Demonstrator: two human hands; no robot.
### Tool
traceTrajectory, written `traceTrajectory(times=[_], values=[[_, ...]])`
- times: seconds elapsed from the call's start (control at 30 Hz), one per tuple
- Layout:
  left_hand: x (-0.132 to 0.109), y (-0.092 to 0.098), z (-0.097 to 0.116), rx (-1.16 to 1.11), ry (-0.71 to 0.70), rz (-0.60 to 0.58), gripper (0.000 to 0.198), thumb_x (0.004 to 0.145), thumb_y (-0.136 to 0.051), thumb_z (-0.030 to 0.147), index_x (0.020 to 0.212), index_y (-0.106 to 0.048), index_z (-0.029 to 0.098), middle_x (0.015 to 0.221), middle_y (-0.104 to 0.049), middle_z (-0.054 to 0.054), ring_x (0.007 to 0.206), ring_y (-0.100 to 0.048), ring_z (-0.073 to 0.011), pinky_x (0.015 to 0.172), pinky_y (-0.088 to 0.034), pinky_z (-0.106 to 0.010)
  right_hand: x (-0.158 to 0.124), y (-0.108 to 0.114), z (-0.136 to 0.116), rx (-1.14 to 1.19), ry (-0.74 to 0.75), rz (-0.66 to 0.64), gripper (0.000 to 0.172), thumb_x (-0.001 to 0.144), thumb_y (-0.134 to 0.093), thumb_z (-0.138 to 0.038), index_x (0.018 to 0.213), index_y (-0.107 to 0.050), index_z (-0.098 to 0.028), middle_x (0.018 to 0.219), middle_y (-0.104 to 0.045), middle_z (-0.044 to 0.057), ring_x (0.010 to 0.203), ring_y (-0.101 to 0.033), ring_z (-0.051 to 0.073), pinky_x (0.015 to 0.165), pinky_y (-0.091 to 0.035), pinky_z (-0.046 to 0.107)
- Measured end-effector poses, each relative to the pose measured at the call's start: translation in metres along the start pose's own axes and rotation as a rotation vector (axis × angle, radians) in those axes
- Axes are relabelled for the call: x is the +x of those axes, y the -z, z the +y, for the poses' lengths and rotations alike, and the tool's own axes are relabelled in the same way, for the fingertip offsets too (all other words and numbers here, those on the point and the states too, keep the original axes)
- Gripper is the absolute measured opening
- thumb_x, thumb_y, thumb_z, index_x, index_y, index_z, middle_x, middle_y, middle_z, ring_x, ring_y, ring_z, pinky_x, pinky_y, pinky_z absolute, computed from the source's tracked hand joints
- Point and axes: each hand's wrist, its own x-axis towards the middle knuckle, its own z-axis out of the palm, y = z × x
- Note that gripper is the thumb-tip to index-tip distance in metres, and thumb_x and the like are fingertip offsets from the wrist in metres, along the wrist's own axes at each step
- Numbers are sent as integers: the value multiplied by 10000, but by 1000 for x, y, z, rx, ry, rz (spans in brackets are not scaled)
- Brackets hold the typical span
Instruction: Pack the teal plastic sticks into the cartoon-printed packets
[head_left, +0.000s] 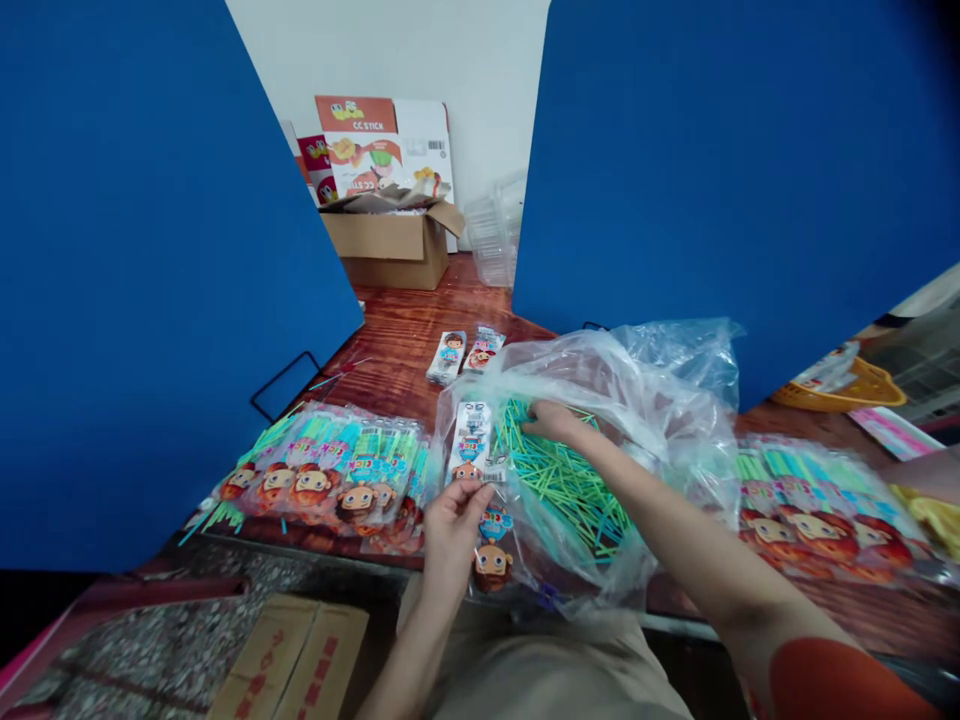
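Note:
Green and blue thin sticks (574, 485) lie heaped in a large clear plastic bag (675, 420) that is open toward me. My right hand (555, 422) reaches onto the far left part of the heap; its fingertips are down among the sticks and what they grip is hidden. My left hand (459, 505) pinches the edge of a small clear packet with a cartoon face, left of the heap. Under that hand's near side lies another printed packet (493, 562). A white printed card stack (469, 435) sits just beyond my left fingers.
Filled packets lie in overlapping rows at left (330, 470) and right (821, 515). Two small card stacks (448, 355) lie farther back. Blue panels (150, 250) flank the table, with an open cardboard box (390, 240) behind and a yellow basket (847, 392) at right.

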Motion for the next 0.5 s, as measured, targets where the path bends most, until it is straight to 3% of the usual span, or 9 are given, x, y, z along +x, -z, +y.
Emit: traceTrajectory(times=[0.17,0.33,0.5], values=[[0,-3,1,-6,-10,-21,265,650,-815,390,716,-716,153,652,-644,10,628,-551,-119,621,-453,-219,-3,-7,-11,-14,-5,23,357,955,-607,-353,1261,-590,-172,1274,-610,104,1073,-636,226,899,-554,436],[-2,-3,3,-13,-3,-14,257,644,-816,374,702,-705,150,635,-625,16,604,-525,-108,597,-440,-211,-14,5,-1,14,33,4,358,951,-609,-369,1249,-599,-170,1266,-613,85,1071,-637,240,892,-558,441],[-5,-3,3,-24,-6,-15,252,648,-812,371,703,-706,150,642,-632,12,613,-533,-112,602,-444,-217,-21,16,9,56,72,28,290,961,-556,-369,970,-699,-117,854,-711,34,818,-681,196,706,-517,270]])
